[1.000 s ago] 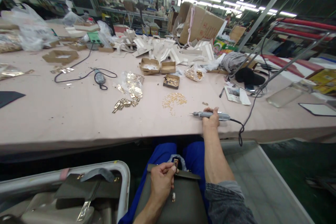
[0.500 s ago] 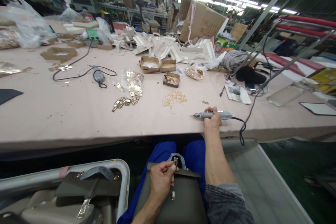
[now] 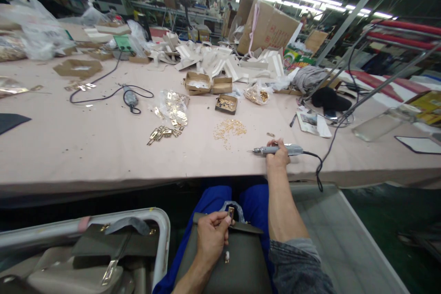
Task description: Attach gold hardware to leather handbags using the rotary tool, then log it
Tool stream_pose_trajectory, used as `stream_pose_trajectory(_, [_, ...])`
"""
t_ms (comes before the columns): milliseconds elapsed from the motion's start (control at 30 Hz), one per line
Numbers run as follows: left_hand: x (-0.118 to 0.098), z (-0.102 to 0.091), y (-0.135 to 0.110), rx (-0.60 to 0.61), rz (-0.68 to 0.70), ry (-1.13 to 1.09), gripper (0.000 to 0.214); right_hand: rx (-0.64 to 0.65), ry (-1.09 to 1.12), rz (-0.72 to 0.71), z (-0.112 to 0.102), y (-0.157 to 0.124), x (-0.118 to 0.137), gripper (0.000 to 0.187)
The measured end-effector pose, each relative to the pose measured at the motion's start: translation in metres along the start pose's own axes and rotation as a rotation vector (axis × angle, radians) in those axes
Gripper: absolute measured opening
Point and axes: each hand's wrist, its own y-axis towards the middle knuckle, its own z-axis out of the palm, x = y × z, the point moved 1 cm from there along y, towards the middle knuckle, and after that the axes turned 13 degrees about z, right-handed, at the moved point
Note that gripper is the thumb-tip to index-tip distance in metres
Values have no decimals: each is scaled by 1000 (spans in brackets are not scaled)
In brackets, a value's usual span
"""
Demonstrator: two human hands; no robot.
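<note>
A dark grey-green handbag [image 3: 246, 257] lies across my lap, its handle wrapped in clear plastic. My left hand [image 3: 212, 234] pinches a small gold metal plate [image 3: 230, 212] at the bag's flap. Lower on the bag's front sits a small metal fitting [image 3: 227, 257]. Over the table's front edge, my right hand [image 3: 278, 155] is wrapped round a grey electric screwdriver [image 3: 292, 149], whose thin bit points left. Left of the bit, many tiny gold screws [image 3: 230, 129] are scattered on the table. A single small metal piece [image 3: 270, 134] rests just beyond my right hand.
Gold plates [image 3: 161, 134] lie beside a plastic bag of plates [image 3: 174, 106]. Small cardboard boxes [image 3: 226, 104] stand behind the screws. A second screwdriver [image 3: 130, 97] lies left. At lower left, a white-rimmed bin [image 3: 161, 220] holds more handbags. The driver's cord [image 3: 319, 170] hangs over the table edge.
The screwdriver and my right hand have shifted very slightly left. My left hand keeps its pinch on the gold plate, and the view has tilted a little.
</note>
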Motion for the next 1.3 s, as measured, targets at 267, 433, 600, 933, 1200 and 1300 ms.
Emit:
stream_pose_trajectory(267, [-6, 2, 0, -11, -9, -12, 53, -6, -2, -21, 0, 3, -3, 31])
stream_pose_trajectory(433, [-3, 1, 0, -7, -9, -9, 56, -26, -11, -53, 1, -1, -4, 32])
stream_pose_trajectory(600, [-3, 0, 0, -1, -8, 5, 55, -28, -24, -54, -1, -1, -2, 32])
stream_pose_trajectory(933, [-4, 0, -1, -9, -8, -13, 56, -57, -17, -70, -2, -7, 2, 37])
stream_pose_trajectory(1200, [-4, -1, -1, -4, 8, -17, 52, -33, 27, 15, 4, -19, 9, 28])
stream_pose_trajectory(1300, [-2, -1, 0, -5, 14, -1, 49, 44, 48, 65, 1, -32, 20, 25])
